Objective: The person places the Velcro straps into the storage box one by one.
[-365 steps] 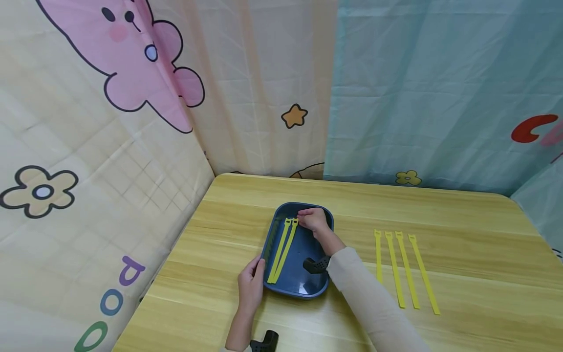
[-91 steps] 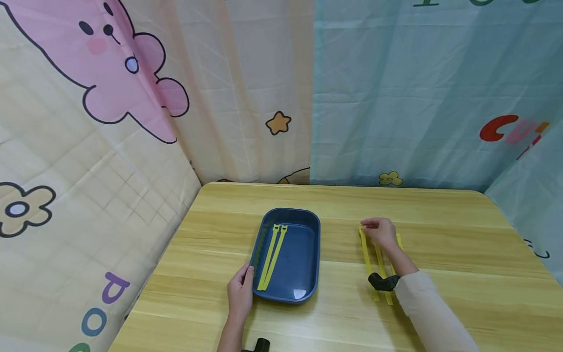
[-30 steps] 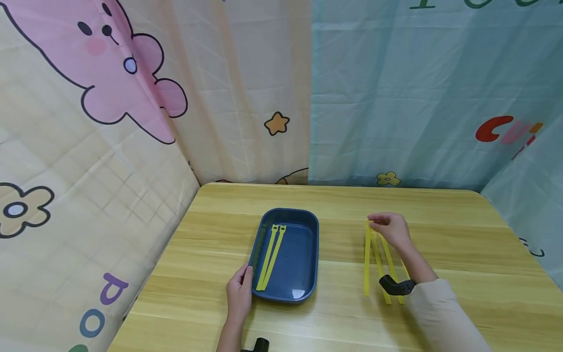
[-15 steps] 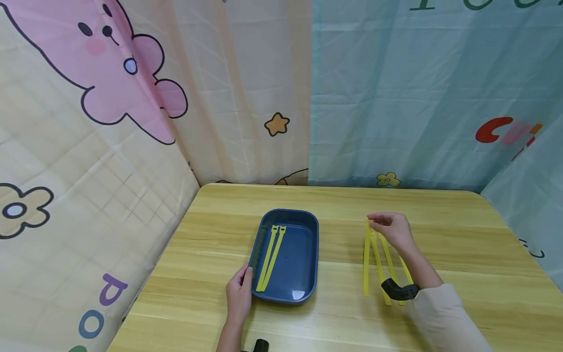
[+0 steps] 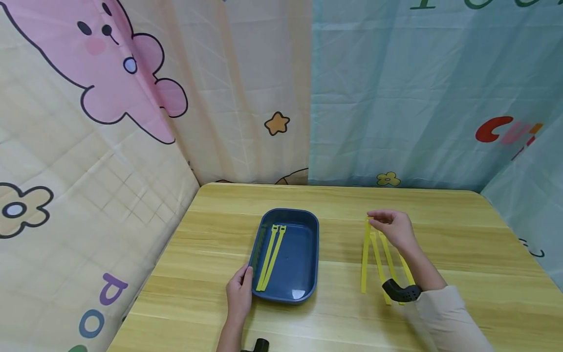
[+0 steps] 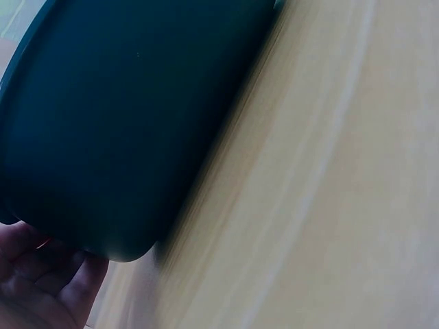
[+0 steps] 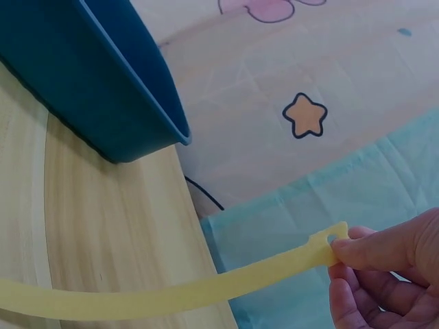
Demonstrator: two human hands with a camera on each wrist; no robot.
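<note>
while the right hand (image 5: 393, 229) pinches the slotted head of one yellow strap (image 5: 364, 259) between thumb and fingertips, the strap hangs lifted off the wooden table (image 5: 462, 234), its tail dangling near the tabletop. three more straps (image 5: 387, 266) lie just beside it, partly hidden by the wrist. left hand (image 5: 239, 293) rests on the near left corner of the blue tray (image 5: 303, 274), fingers curled lightly round the rim, steadying it. two straps (image 5: 270, 256) already lie side by side in the tray's left half.

looks like the pick-up step, strap raised but not carried. next move likely needs a leftward carry over the tray and laying it flat beside the pair.

right wrist view shows the pinch on the strap (image 7: 206, 291) clearly, fingers (image 7: 374, 253) clamped at the hole end; head view can't resolve that. left wrist view only gives the tray's wall (image 6: 130, 123) and fingertips (image 6: 41, 288) under its corner, blurry.
</note>
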